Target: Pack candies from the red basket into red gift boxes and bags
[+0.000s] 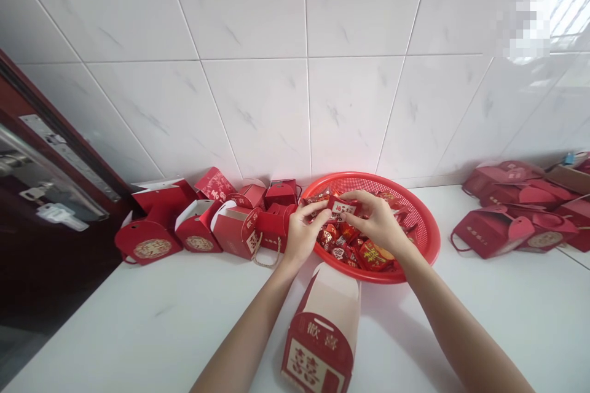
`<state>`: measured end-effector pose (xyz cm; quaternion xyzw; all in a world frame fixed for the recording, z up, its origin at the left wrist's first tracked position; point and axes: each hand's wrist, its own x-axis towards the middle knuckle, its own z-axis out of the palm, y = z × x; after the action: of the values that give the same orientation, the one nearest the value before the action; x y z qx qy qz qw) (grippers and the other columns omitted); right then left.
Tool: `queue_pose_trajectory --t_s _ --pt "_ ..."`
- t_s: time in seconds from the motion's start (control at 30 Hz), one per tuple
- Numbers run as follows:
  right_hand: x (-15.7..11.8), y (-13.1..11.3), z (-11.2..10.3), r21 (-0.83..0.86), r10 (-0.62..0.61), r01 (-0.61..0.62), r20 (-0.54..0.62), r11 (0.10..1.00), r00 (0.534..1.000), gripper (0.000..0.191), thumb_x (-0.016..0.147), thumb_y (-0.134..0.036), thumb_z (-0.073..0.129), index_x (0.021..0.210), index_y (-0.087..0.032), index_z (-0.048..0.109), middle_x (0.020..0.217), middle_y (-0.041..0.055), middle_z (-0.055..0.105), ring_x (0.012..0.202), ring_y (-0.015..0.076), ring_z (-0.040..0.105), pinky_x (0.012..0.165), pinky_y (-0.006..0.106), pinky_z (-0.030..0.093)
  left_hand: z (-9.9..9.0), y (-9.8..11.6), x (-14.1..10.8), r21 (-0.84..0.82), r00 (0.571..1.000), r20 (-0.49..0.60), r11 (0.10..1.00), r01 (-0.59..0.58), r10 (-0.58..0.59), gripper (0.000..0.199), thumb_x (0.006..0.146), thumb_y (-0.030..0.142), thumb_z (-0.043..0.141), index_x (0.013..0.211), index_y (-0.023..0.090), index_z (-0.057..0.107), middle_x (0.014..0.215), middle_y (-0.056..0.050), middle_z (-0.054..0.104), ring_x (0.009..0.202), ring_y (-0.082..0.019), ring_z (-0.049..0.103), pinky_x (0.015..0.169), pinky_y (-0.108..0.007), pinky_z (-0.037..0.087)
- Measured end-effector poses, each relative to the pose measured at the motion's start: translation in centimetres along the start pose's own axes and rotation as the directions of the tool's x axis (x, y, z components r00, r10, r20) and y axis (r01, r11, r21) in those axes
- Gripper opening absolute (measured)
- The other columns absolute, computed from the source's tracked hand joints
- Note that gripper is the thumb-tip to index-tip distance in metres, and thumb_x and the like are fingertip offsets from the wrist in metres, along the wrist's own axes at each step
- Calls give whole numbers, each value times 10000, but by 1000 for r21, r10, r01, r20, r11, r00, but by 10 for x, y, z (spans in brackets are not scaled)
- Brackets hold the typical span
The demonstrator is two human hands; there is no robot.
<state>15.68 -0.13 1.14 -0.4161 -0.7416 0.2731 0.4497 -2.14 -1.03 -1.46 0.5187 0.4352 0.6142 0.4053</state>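
Two hands [302, 233] [378, 221] pinching one small packet [340, 207], above wrapped sweets [375, 256] in red basket [431, 236], red box [319, 339] in front

One red plastic colander [431, 239], one gift box [322, 331] near, at least six gift boxes [198, 230] left, at least five right; wrapped candies [374, 256] overlap beyond counting

Along the white counter [152, 331], the row of red boxes [198, 242] bars a low sideways pass from my left hand [302, 233]. The tiled wall [350, 116] closes off the far side of the red basket [433, 233], and the open carton [334, 301] takes up room between my forearms [258, 319], just in front of it. Beyond my right hand [375, 221], bare counter leaves me a wide lane from the rim to the cluster of boxes [491, 230].
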Motion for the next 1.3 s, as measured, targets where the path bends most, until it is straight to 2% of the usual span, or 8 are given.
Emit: queue_pose_trajectory --t_s 0.2,0.4,0.63,0.9,1.3 --pt "-1 -2 2 18 -23 23 -18 1000 1000 282 843 -277 707 1121 -236 692 1146 69 744 973 251 700 803 389 561 -1 0 -1 23 999 6 999 -38 38 280 747 349 789 980 196 816 1044 -89 803 1051 -295 726 1004 -445 537" --pt "0 -3 1 39 3 -2 -39 999 999 359 836 -332 722 1174 -227 656 1117 74 738 899 240 704 753 377 572 -2 -7 1 -86 997 -69 996 16 -22 356 715 376 836 1004 172 799 1083 -112 791 1079 -308 712 1014 -461 523" --pt "1 -3 1 25 7 -6 -65 1000 998 308 862 -398 708 1116 -230 667 1060 76 748 866 241 699 707 368 556 -2 -8 2 -128 994 -98 991 40 -53 379 692 388 858 992 167 791 1070 -108 790 1064 -300 713 997 -447 531" --pt "0 -4 0 53 17 -12 -88 998 996 248 846 -379 728 1014 -220 639 996 61 728 791 209 679 689 345 541 -1 -7 1 -105 996 -88 994 3 -12 344 708 392 835 972 175 797 1030 -98 799 1018 -289 729 963 -438 555" --pt "0 -3 2 96 41 -33 -85 995 996 227 836 -386 726 953 -224 618 939 61 721 777 219 674 671 352 533 -2 -10 0 -124 995 -96 992 10 -22 365 714 399 846 995 173 789 1051 -100 791 1031 -286 724 971 -428 550"
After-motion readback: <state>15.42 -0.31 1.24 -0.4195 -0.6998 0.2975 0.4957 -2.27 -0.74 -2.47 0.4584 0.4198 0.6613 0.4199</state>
